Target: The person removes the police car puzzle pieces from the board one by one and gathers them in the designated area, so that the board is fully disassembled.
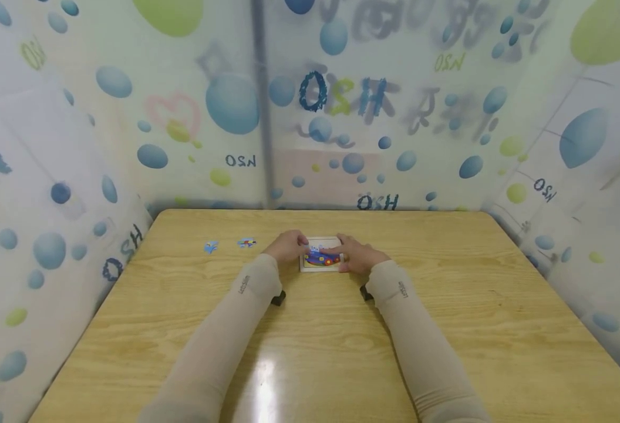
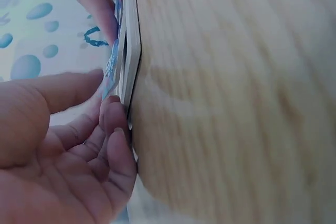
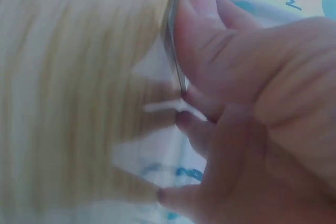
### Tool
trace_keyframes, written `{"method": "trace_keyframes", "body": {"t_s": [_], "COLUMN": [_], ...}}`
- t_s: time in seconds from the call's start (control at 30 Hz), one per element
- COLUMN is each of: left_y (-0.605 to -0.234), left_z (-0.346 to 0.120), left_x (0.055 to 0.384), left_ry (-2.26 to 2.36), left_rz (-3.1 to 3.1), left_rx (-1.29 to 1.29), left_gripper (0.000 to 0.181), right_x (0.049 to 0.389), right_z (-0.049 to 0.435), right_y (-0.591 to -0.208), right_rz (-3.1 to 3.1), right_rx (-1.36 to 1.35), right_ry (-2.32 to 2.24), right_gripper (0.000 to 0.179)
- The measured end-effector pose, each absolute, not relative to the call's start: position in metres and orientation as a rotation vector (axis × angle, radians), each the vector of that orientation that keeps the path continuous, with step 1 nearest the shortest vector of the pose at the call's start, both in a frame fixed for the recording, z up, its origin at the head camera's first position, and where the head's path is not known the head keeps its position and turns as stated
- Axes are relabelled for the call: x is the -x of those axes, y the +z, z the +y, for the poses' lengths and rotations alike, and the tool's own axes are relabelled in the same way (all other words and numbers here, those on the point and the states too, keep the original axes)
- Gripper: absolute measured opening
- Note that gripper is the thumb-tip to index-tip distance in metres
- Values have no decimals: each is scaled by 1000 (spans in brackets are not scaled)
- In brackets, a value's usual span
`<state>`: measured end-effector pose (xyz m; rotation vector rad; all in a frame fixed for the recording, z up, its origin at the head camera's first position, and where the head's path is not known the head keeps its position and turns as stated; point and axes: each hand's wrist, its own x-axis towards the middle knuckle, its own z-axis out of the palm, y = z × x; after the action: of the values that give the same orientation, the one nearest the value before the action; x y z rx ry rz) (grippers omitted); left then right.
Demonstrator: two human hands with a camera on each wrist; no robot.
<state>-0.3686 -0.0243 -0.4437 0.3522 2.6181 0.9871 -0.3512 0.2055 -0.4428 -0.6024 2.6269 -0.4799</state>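
Both hands are set at the tray, one at either end. By the left hand (image 1: 287, 245) a blue piece (image 2: 111, 69) is pinched at one end between thumb and fingers. The fingers of the right hand (image 1: 363, 257) are spread: the thumb is laid at the near right part of the tray (image 1: 320, 269), and one finger is stretched over the picture (image 1: 327, 259). In the left wrist view, the piece is touched at its far end by a finger of the right hand.

The piece is held between the two hands, above the left part of the tray, and is seen slightly tilted, with its lower end just off the rim. The tray is laid flat on the table (image 1: 320, 341); in it the picture, dark blue with red and yellow parts, is partly covered by the hands.

To the left of the left hand, well apart from the tray, two loose pieces are seen: a multicoloured one (image 1: 247, 242) and, farther left, a blue one (image 1: 211, 247). The arms are covered by beige sleeves (image 1: 421, 341), and a small black device (image 1: 278, 298) is worn at each wrist. Behind the table, a pale wall (image 1: 310, 170) is patterned with blue and green spots and lettering.
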Motion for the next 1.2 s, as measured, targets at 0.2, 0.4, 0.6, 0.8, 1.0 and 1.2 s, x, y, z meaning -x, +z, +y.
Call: {"method": "trace_keyframes", "body": {"t_s": [0.2, 0.4, 0.6, 0.8, 1.0, 1.2], "left_y": [-448, -448, -446, -445, -440, -432], "left_z": [-19, -16, -15, -14, -18, -23], "left_x": [371, 370, 371, 378, 374, 372], "left_ry": [913, 858, 843, 840, 875, 931], "left_rz": [2704, 2725, 2697, 2670, 2709, 2651], "left_rx": [-354, -393, -426, -346, -252, -251], "left_gripper": [18, 16, 17, 19, 18, 21], "right_x": [352, 346, 338, 337, 340, 341], "right_z": [208, 204, 200, 197, 194, 196], "right_y": [-443, -439, -435, -432, -431, -433], "right_rz": [2551, 2463, 2456, 2448, 2456, 2496], "right_rx": [686, 648, 598, 598, 659, 782], "right_ry": [-433, -457, -446, -423, -471, -500], "right_gripper": [65, 60, 59, 61, 65, 71]}}
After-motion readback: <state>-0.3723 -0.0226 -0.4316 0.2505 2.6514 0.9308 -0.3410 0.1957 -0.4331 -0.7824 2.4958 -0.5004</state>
